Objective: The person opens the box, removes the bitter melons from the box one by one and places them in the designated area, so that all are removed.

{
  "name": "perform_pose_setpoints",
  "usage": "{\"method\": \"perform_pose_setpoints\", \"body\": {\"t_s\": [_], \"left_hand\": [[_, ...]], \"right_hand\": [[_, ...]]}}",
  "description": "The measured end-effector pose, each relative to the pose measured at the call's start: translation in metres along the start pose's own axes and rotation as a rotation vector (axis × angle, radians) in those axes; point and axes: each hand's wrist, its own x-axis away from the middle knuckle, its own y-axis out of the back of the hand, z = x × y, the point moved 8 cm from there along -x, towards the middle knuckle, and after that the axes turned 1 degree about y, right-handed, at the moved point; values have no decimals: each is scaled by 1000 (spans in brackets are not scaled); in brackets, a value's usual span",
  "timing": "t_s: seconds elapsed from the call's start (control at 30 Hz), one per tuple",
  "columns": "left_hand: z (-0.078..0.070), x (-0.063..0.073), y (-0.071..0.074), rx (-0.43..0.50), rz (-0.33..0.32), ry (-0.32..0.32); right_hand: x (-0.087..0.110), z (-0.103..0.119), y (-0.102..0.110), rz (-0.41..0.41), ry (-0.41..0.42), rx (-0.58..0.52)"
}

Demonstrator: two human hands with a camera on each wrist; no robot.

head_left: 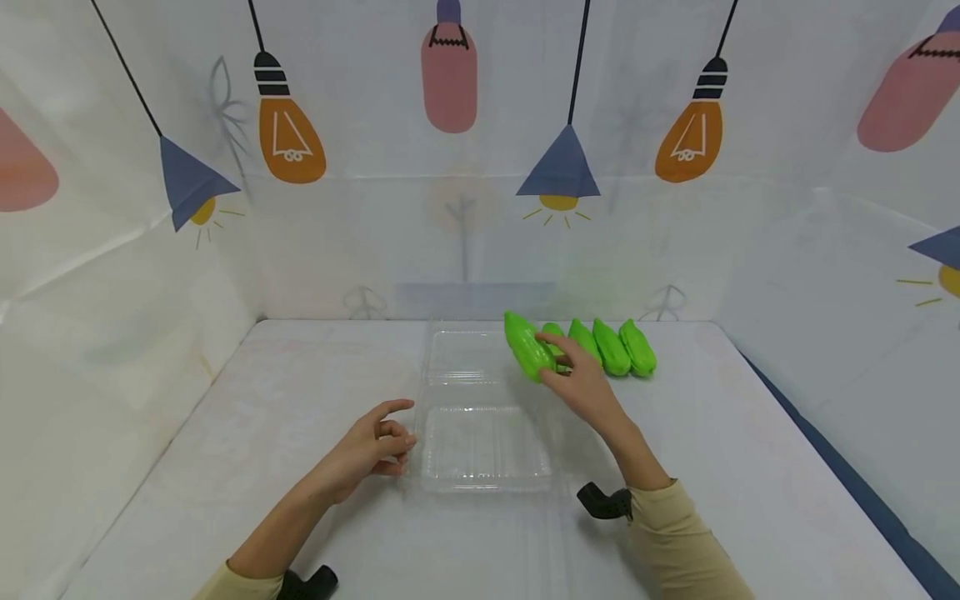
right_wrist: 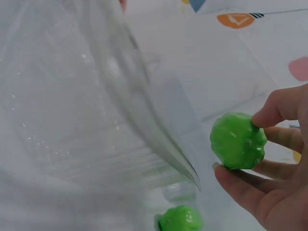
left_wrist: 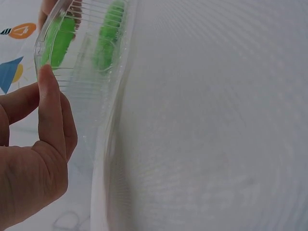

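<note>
My right hand (head_left: pixel 581 387) holds a bright-green gourd-like vegetable (head_left: pixel 527 346) between thumb and fingers, raised above the table. In the right wrist view this ridged, glossy vegetable (right_wrist: pixel 236 142) shows its rounded end with a small nub. Beneath and left of it lies a clear plastic clamshell box (head_left: pixel 487 485), opened flat with its two halves one behind the other. My left hand (head_left: pixel 371 454) is at the box's left edge, fingers loosely bent. In the left wrist view a fingertip (left_wrist: pixel 45 72) appears to touch the clear rim (left_wrist: pixel 37 50).
Several similar green vegetables (head_left: pixel 611 348) stand in a row at the table's back right, beside the box's rear half. A white table (head_left: pixel 315 367) carries everything. Behind it hangs a pale sheet (head_left: pixel 360 242) printed with lamps and bulbs.
</note>
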Motion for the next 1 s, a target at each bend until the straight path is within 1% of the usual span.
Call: {"method": "perform_pose_setpoints", "body": {"t_s": [0.17, 0.27, 0.37, 0.57, 0.7, 0.8, 1.0], "left_hand": [[1, -3, 0, 2, -4, 0], [2, -2, 1, 3, 0, -4], [3, 0, 2, 6, -1, -3], [4, -1, -1, 10, 2, -2], [4, -3, -1, 20, 1, -2], [5, -4, -1, 20, 6, -5], [5, -4, -1, 18, 16, -3]], "right_hand": [[-3, -7, 17, -52, 5, -8], [-5, -10, 25, -88, 27, -19], [-6, -14, 32, -122, 29, -14], [-5, -27, 46, -180, -22, 6], [-5, -35, 55, -208, -38, 45], [-5, -43, 63, -230, -67, 70], [-4, -48, 82, -297, -70, 125]]}}
